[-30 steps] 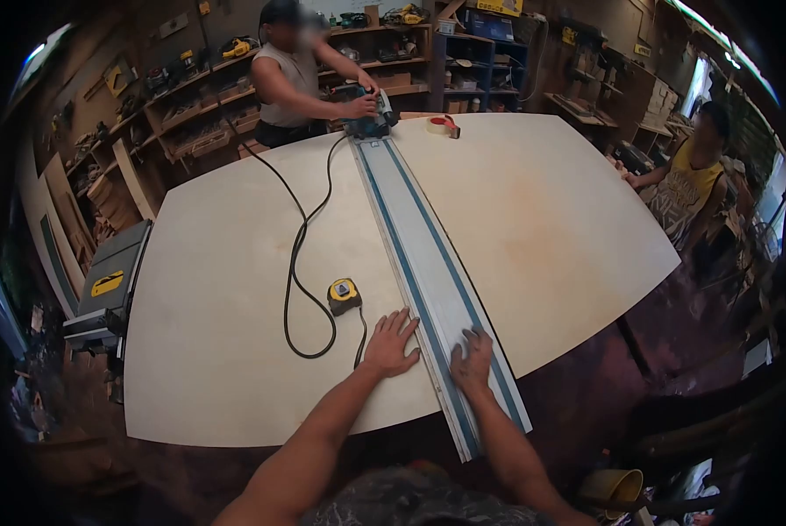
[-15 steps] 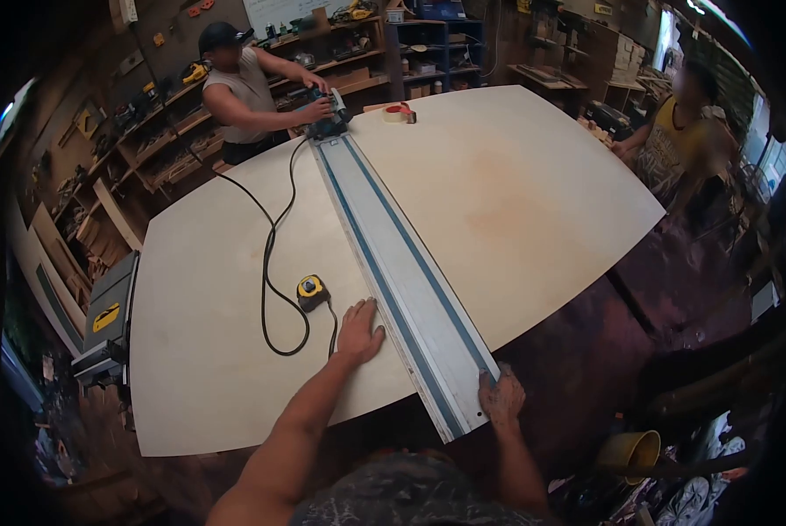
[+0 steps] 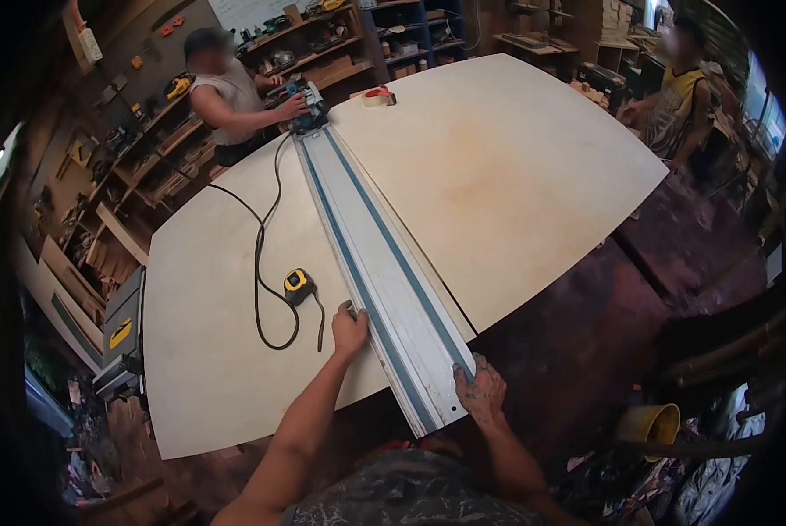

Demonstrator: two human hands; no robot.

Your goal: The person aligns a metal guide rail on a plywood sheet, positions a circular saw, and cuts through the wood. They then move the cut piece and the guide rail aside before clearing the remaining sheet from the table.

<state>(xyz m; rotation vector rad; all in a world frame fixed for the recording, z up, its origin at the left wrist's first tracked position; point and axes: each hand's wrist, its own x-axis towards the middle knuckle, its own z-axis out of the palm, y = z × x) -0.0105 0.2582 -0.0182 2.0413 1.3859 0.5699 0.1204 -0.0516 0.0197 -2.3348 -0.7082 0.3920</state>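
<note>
A long metal guide rail [image 3: 384,254] with blue-green strips lies across the large plywood sheet [image 3: 515,202], its near end jutting past the edge. My left hand [image 3: 351,333] is closed on the rail's left edge. Closer to the near end, my right hand [image 3: 480,388] grips the right edge. At the rail's far end a track saw [image 3: 309,107] rests under a co-worker's hands. A dark cut line runs through the sheet just right of the rail. Left of my left hand sits a yellow-and-black tape measure [image 3: 298,285].
The saw's black cord [image 3: 259,263] loops over the sheet's left part. A roll of tape [image 3: 377,97] lies at the far edge. Another person [image 3: 678,96] stands at the right corner. A yellow bucket [image 3: 650,427] is on the lower right, and shelves [image 3: 323,53] line the back.
The rail has shifted left, uncovering the cut line on its right. My left hand has gone from flat on the sheet to curled on the rail's edge. The right-hand person has turned and shifted.
</note>
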